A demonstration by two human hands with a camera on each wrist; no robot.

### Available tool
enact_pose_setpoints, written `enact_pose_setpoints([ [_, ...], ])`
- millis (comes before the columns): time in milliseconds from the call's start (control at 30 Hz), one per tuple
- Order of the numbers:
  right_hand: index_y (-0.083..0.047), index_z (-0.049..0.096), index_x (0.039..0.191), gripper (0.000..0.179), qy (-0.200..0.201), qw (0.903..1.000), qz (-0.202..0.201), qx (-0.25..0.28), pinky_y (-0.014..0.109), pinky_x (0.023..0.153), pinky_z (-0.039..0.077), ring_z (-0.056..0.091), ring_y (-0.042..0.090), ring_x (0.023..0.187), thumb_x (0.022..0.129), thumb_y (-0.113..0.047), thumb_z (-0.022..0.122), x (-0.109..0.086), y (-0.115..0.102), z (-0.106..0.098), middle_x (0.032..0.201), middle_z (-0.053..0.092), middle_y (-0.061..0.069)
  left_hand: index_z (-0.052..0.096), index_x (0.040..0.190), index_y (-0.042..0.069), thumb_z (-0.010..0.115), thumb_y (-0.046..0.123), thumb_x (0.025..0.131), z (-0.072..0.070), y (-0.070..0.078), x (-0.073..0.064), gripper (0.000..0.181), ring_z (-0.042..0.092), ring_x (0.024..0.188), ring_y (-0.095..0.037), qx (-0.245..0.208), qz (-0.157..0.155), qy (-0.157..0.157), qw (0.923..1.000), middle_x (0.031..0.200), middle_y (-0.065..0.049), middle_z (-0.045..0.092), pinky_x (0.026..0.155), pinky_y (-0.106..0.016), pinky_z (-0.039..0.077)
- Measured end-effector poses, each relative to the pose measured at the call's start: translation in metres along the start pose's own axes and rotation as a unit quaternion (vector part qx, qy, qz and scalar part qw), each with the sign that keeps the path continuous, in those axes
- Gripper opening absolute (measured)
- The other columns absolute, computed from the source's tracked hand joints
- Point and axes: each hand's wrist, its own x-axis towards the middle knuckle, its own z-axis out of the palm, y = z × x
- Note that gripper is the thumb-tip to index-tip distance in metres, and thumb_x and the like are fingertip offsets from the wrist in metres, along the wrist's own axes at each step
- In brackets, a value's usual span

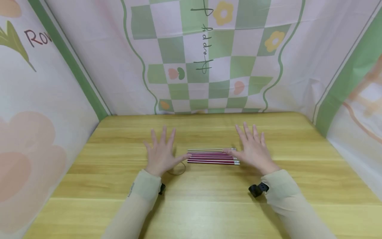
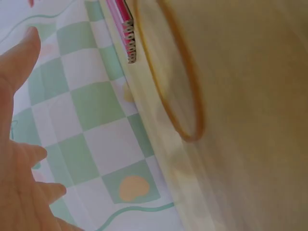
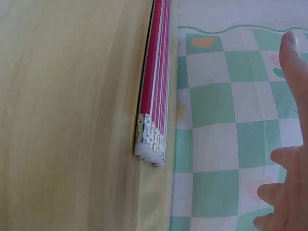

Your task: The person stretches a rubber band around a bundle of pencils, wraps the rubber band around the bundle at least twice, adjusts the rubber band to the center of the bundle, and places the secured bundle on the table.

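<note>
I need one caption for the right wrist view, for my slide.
Striped pencils with white erasers lie together on a wood-grain table, the empty right hand at frame right.

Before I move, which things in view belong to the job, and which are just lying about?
Likely the job:
pencils, side by side
rubber band, near the left hand

Just surroundings:
wooden table
patterned cloth behind it
wrist cameras
</note>
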Motion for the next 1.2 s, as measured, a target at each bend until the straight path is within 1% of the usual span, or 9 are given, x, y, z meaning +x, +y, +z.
enact_pose_setpoints([
  [133, -0.019, -0.002, 0.160, 0.109, -0.011, 0.9996, -0.007, 0.024, 0.068, 0.115, -0.012, -0.017, 0.045, 0.149, 0.085, -0.076, 0.052, 0.002, 0.002, -0.003, 0.166, -0.011, 0.013, 0.013, 0.160, 0.025, 0.062, 0.080, 0.075, -0.001, -0.001, 0.003, 0.113, 0.002, 0.149, -0.052, -0.033, 0.018, -0.012, 0.9992, 0.168, -0.009, 0.006, 0.110, -0.078, 0.015],
  [367, -0.016, 0.002, 0.160, 0.106, -0.037, 0.9960, -0.017, 0.079, 0.068, 0.117, -0.005, -0.008, 0.051, 0.148, 0.088, -0.069, 0.057, 0.005, 0.004, -0.008, 0.166, -0.002, 0.016, 0.011, 0.160, 0.021, 0.071, 0.070, 0.076, -0.001, 0.002, 0.008, 0.114, 0.010, 0.150, -0.046, -0.104, 0.049, -0.042, 0.9924, 0.167, -0.010, 0.010, 0.120, -0.062, 0.013],
  [567, -0.019, 0.005, 0.161, 0.104, -0.065, 0.9902, -0.011, 0.123, 0.077, 0.111, 0.005, -0.004, 0.049, 0.150, 0.087, -0.065, 0.062, 0.005, 0.006, -0.009, 0.167, 0.003, 0.014, 0.013, 0.160, 0.019, 0.077, 0.061, 0.076, 0.002, 0.007, 0.013, 0.113, 0.017, 0.151, -0.040, -0.166, 0.051, -0.064, 0.9828, 0.166, -0.009, 0.016, 0.120, -0.058, 0.021],
  [700, -0.017, 0.008, 0.160, 0.105, -0.082, 0.9843, -0.018, 0.155, 0.077, 0.110, 0.010, 0.003, 0.051, 0.149, 0.086, -0.061, 0.067, 0.006, 0.008, -0.008, 0.165, 0.008, 0.022, 0.016, 0.160, 0.018, 0.081, 0.055, 0.075, 0.005, 0.012, 0.017, 0.113, 0.020, 0.151, -0.035, -0.200, 0.050, -0.082, 0.9750, 0.165, -0.007, 0.020, 0.121, -0.054, 0.022],
  [800, -0.013, 0.012, 0.160, 0.104, -0.090, 0.9809, -0.029, 0.170, 0.076, 0.110, 0.015, 0.012, 0.053, 0.146, 0.086, -0.057, 0.069, 0.008, 0.010, -0.006, 0.162, 0.013, 0.027, 0.017, 0.160, 0.018, 0.083, 0.052, 0.073, 0.006, 0.015, 0.019, 0.114, 0.021, 0.151, -0.033, -0.214, 0.051, -0.099, 0.9704, 0.165, -0.008, 0.022, 0.122, -0.051, 0.022],
  [900, -0.010, 0.015, 0.159, 0.103, -0.100, 0.9777, -0.031, 0.182, 0.074, 0.111, 0.019, 0.019, 0.054, 0.144, 0.086, -0.056, 0.070, 0.011, 0.013, -0.002, 0.161, 0.017, 0.028, 0.018, 0.159, 0.017, 0.085, 0.049, 0.071, 0.008, 0.018, 0.021, 0.115, 0.021, 0.151, -0.033, -0.221, 0.050, -0.113, 0.9674, 0.164, -0.010, 0.024, 0.122, -0.051, 0.021],
  [1000, -0.005, 0.018, 0.158, 0.103, -0.108, 0.9749, -0.034, 0.192, 0.071, 0.112, 0.021, 0.022, 0.053, 0.143, 0.085, -0.053, 0.072, 0.013, 0.017, 0.003, 0.160, 0.020, 0.029, 0.017, 0.159, 0.016, 0.085, 0.048, 0.071, 0.010, 0.021, 0.023, 0.116, 0.021, 0.151, -0.033, -0.220, 0.046, -0.132, 0.9654, 0.164, -0.010, 0.024, 0.122, -0.050, 0.021],
  [1100, 0.000, 0.022, 0.156, 0.102, -0.115, 0.9735, -0.037, 0.194, 0.068, 0.114, 0.022, 0.024, 0.052, 0.143, 0.084, -0.051, 0.074, 0.014, 0.019, 0.008, 0.159, 0.024, 0.029, 0.020, 0.159, 0.012, 0.086, 0.045, 0.072, 0.013, 0.023, 0.024, 0.113, 0.021, 0.151, -0.033, -0.224, 0.043, -0.154, 0.9613, 0.163, -0.010, 0.025, 0.122, -0.050, 0.021],
  [1200, 0.003, 0.026, 0.153, 0.101, -0.118, 0.9727, -0.042, 0.195, 0.066, 0.115, 0.022, 0.025, 0.051, 0.143, 0.083, -0.049, 0.076, 0.015, 0.021, 0.012, 0.157, 0.028, 0.029, 0.026, 0.156, 0.007, 0.086, 0.041, 0.073, 0.015, 0.025, 0.026, 0.108, 0.026, 0.149, -0.034, -0.231, 0.052, -0.168, 0.9571, 0.160, -0.012, 0.033, 0.122, -0.050, 0.023],
])
